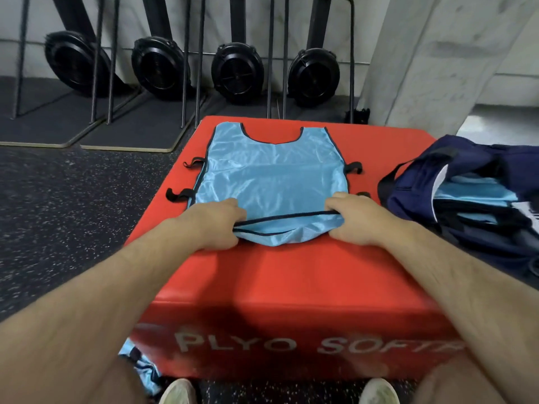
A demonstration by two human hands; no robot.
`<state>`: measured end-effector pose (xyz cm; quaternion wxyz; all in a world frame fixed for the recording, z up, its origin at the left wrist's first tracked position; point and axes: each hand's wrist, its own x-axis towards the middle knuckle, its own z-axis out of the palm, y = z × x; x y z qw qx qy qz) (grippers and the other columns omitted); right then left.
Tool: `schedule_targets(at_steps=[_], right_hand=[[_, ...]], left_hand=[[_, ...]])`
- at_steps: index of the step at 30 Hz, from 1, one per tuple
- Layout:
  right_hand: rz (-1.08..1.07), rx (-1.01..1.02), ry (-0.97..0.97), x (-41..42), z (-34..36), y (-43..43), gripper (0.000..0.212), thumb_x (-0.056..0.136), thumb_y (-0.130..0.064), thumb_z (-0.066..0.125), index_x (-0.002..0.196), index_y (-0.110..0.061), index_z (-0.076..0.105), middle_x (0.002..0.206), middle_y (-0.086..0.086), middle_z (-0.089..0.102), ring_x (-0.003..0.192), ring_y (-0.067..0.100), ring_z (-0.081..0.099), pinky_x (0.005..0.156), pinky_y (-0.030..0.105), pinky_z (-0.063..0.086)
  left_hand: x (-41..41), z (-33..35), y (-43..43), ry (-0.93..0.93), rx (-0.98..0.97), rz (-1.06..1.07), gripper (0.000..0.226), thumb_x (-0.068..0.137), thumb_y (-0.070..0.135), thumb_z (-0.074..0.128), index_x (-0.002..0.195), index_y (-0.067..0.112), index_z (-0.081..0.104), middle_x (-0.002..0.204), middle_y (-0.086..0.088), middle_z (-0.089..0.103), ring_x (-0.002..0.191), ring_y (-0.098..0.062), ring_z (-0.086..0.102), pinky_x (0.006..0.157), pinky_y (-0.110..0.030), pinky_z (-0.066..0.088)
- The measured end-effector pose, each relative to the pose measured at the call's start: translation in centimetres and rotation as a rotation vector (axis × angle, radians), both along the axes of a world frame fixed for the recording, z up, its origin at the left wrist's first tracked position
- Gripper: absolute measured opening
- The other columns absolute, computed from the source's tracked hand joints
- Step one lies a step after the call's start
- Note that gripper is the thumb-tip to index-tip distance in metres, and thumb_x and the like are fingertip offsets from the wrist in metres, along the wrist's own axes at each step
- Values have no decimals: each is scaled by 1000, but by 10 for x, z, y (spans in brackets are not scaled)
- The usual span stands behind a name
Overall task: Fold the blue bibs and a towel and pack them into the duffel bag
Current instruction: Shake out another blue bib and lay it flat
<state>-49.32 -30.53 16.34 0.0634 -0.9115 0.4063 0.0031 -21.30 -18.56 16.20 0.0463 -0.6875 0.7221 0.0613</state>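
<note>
The blue bib (271, 176) lies flat on the red plyo box (291, 275); it looks thin, slippery and limp. The left hand (217, 223) and right hand (354, 220) pinch its near hem corners, sensible holds. The duffel bag (466, 199) sits open right of the box, on speckled gym floor (73, 199).

We note 1 bib (271, 176) lying flat on top of the plyo box (291, 275), neck end away from us, hem nearest us. The left hand (215, 223) and right hand (357, 221) grip the 2 near corners of that hem. Right of the box sits the duffel bag (455, 196), with folded bibs (472, 191) inside it. Behind the box, 4 rowers (233, 70) stand along the wall. More bibs (140, 365) lie on the floor at the box's near left corner, beside our 2 shoes (178, 392).
</note>
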Motion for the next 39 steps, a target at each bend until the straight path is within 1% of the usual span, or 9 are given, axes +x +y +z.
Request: schedule_targets(at_steps=[4,11,18,22,27,31,33,35,39], right_hand=[[41,114,13,-7,1,26,29,76,-23,68,78,-32,41,93,-9,42,89,17,51,79,39,47],[33,128,79,-33,-5,42,23,79,-26,66,97,-31,54,95,-11,47,93,19,55,84,40,49],[5,41,64,-58,-10,41,7,92,-25,52,97,-29,54,107,-1,56,104,26,57,88,42,47],[8,112,-6,-65,-9,37,11,90,-23,56,91,-33,50,99,-6,52,98,21,55,89,42,47],[-15,158,-9,-66,6,36,12,87,-18,64,98,-23,67,85,-12,59,83,12,55,78,27,46],[-99,424,-93,-63,20,45,9,82,-28,69,86,-21,73,74,-10,69,71,9,65,73,29,53],[-138,450,-177,-61,20,43,12,85,-28,64,86,-19,73,77,-7,71,68,8,65,74,31,54],[-163,267,-228,-60,13,32,14,89,-24,58,94,-20,71,85,-9,66,69,4,59,73,29,50],[-249,14,-249,-60,-7,8,35,91,-11,47,118,-25,63,124,-7,49,100,21,49,92,35,45]], left_hand=[[-22,9,20,-135,134,18,16,85,34,55,83,27,41,94,7,45,82,-20,51,63,-31,35],[-87,-6,7,130,-17,-223,20,84,36,60,98,26,50,100,6,46,99,-21,53,82,-36,45],[-110,-9,-11,184,-44,-192,36,88,45,60,113,26,43,96,11,52,85,-17,54,69,-31,39],[-113,-9,-20,186,-25,-284,21,87,45,62,96,28,55,100,8,52,93,-15,54,76,-32,45],[-126,3,-22,288,206,-217,10,84,28,63,79,20,61,71,7,63,67,-13,60,64,-28,49],[-134,6,-19,500,378,-101,38,96,40,54,77,10,66,63,-3,66,52,-17,61,61,-29,53],[-134,0,-23,421,208,-147,37,96,44,51,75,16,64,68,2,67,59,-15,62,67,-32,53],[-135,-7,-31,322,9,-211,24,95,40,54,87,20,66,85,7,63,82,-15,62,77,-32,50],[-140,-19,-43,211,-130,-274,39,93,50,56,125,27,56,128,7,46,119,-17,44,100,-32,34]])
